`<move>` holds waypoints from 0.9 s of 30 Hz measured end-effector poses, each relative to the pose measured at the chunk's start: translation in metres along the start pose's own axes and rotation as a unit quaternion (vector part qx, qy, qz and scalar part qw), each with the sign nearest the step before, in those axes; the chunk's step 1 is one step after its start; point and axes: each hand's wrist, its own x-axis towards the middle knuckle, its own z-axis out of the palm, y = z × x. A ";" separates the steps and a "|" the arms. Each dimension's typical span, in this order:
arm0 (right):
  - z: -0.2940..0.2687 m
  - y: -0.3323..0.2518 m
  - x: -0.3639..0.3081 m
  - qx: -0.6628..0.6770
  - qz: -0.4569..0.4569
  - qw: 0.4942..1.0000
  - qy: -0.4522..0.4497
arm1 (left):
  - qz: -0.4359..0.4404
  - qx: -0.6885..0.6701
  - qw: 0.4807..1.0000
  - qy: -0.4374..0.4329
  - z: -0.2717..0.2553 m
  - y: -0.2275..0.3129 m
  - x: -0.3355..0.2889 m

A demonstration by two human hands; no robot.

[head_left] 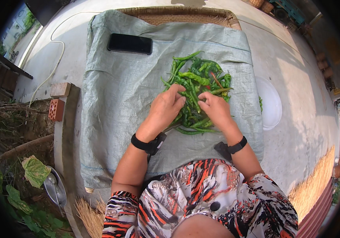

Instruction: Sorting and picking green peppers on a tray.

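Observation:
A loose pile of green chili peppers (195,77) lies on a pale grey-green woven sack (118,99). A reddish one (217,79) shows at the pile's right side. My left hand (169,104) is over the left part of the pile, fingers curled toward the thumb. Facing it from the right, my right hand (216,109) has thumb and forefinger drawn together at the peppers. One long green pepper (195,97) lies between the two hands. What either hand pinches is hidden among the peppers and fingers.
A black phone (129,43) rests on the sack's far left. Under the sack, a wicker tray's rim (186,15) shows. To the right stands a white round basin (271,104). Bricks (56,110), a metal bowl (55,186) and leafy plants (35,171) are on the left.

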 end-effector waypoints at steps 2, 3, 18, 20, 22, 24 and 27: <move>-0.001 0.004 -0.001 0.011 -0.004 1.000 0.007 | 0.006 0.006 1.000 0.010 0.002 0.001 0.000; -0.005 0.003 -0.002 0.032 0.002 0.999 -0.030 | 0.012 0.013 1.000 0.022 0.003 0.001 0.000; -0.043 -0.021 -0.029 0.126 -0.086 0.982 -0.114 | -0.111 -0.184 0.976 0.022 -0.003 0.009 0.003; -0.041 -0.018 -0.029 0.138 -0.122 0.978 -0.096 | -0.106 -0.182 0.977 -0.007 -0.007 0.006 0.005; -0.042 -0.017 -0.031 0.154 -0.182 0.969 -0.068 | -0.102 -0.181 0.978 -0.035 -0.008 0.006 0.004; -0.047 -0.013 -0.031 0.110 -0.156 0.979 -0.067 | -0.106 -0.200 0.970 -0.088 -0.009 0.009 0.003; -0.070 -0.010 -0.032 0.038 -0.118 0.992 -0.033 | -0.090 -0.088 0.985 -0.118 -0.010 0.012 -0.001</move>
